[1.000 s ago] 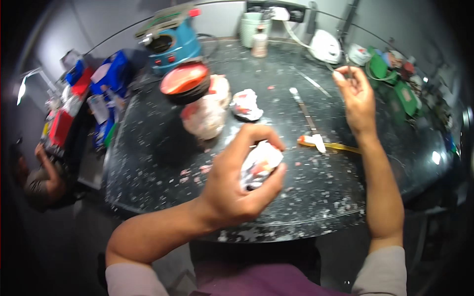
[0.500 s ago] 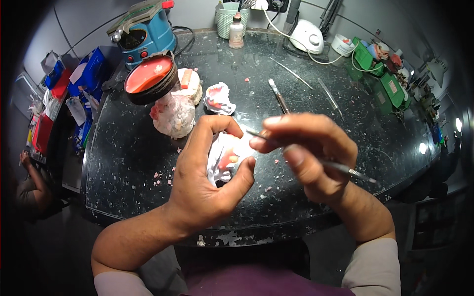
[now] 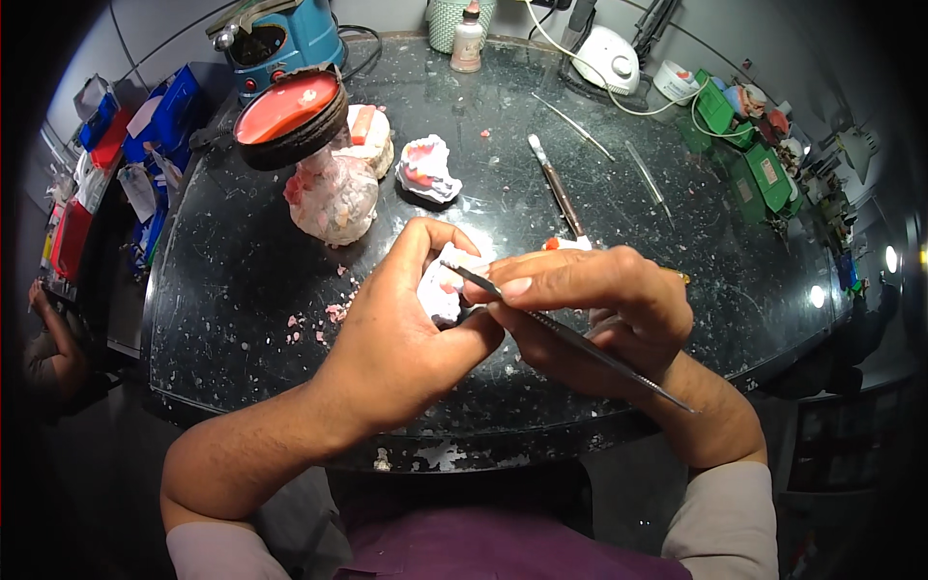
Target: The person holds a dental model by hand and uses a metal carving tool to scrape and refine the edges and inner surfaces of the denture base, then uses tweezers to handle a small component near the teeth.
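My left hand [image 3: 391, 343] is closed round a small white plaster dental cast [image 3: 437, 302], thumb and forefinger curled about its sides. A little pinkish wax shows on the cast; my fingers hide much of the rest. Pinched in my right hand [image 3: 609, 309] is a thin metal wax carver [image 3: 590, 350], its tip over the cast's upper part. Whether the tip touches the cast I cannot tell. Just beyond the pair of hands lies a second white dental cast [image 3: 426, 172] with pink and orange-red wax. A wooden-handled tool [image 3: 559, 193] rests beyond my right hand, near a small red-and-white piece [image 3: 567, 244].
A dark pan of red wax [image 3: 290, 108] stands tilted on a plaster lump [image 3: 333, 201], beside a plaster block [image 3: 379, 153]. Behind are a blue machine [image 3: 300, 43], a bottle [image 3: 466, 46] and a white device [image 3: 605, 63]. Two thin tools [image 3: 585, 133] lie right; pink crumbs litter the table.
My right hand has come down and left, bringing the carver's tip over the cast. The cast has turned in my left hand. The view has shifted slightly, uncovering the red-and-white piece.
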Available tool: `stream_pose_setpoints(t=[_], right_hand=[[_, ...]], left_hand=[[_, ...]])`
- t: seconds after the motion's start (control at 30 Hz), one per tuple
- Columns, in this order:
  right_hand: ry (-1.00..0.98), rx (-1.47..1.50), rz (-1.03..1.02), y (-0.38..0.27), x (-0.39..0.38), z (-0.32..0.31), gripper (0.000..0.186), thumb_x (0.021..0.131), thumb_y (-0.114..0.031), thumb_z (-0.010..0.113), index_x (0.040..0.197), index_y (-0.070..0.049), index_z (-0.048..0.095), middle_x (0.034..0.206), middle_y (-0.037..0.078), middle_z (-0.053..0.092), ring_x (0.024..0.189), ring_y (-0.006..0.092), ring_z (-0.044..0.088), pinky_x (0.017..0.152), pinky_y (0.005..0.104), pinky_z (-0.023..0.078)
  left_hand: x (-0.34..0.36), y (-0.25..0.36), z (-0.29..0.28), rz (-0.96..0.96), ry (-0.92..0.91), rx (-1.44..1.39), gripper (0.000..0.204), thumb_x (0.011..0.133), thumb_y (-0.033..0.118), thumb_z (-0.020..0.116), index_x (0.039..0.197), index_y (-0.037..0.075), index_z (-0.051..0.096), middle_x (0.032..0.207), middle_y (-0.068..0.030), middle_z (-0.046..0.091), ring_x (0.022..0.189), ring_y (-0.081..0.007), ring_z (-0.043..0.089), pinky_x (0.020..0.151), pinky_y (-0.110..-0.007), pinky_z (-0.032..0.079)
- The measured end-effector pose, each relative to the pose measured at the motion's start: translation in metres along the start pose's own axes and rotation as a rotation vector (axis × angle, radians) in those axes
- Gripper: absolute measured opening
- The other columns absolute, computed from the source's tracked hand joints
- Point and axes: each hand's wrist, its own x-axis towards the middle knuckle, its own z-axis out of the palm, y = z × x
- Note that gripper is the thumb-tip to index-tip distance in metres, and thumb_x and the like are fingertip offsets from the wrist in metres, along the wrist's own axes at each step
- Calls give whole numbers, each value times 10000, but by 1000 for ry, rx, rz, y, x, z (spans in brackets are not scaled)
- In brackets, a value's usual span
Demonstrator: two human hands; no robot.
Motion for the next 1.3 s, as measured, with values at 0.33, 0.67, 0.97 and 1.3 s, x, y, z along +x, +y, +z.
stream_pose_setpoints(t=[0.33, 0.67, 0.97, 1.3], right_hand=[[-51, -21, 125, 5, 1, 4, 209, 831, -2, 819, 1017, -15, 725, 1037, 134, 772, 929, 230, 776, 806, 309, 615], [-73, -33, 148, 5, 0, 4, 223, 826, 10, 813, 1025, -10, 716, 1034, 139, 771, 940, 239, 777, 817, 313, 616], [-81, -59, 98, 6, 0, 4, 233, 817, 21, 817, 1021, -9, 710, 1032, 149, 768, 925, 247, 778, 797, 315, 618], [-106, -99, -55, 13, 1, 4, 240, 810, 24, 811, 1010, -31, 689, 1040, 121, 756, 915, 255, 769, 770, 328, 619]], left_hand=[[3, -4, -4, -72, 25, 49, 378, 887, 121, 725, 1175, 26, 499, 1006, -89, 625, 909, -120, 602, 794, -311, 519], [3, -4, -4, -109, 43, 59, 349, 890, 113, 701, 1168, 18, 512, 1044, -127, 654, 954, -165, 640, 839, -337, 529], [1, -3, -4, -117, 44, 51, 349, 886, 97, 705, 1164, 19, 509, 1029, -114, 647, 945, -149, 632, 825, -331, 529], [2, -1, -2, -59, 45, 38, 334, 893, 62, 677, 1174, 49, 498, 905, -4, 563, 704, -37, 540, 595, -210, 442]])
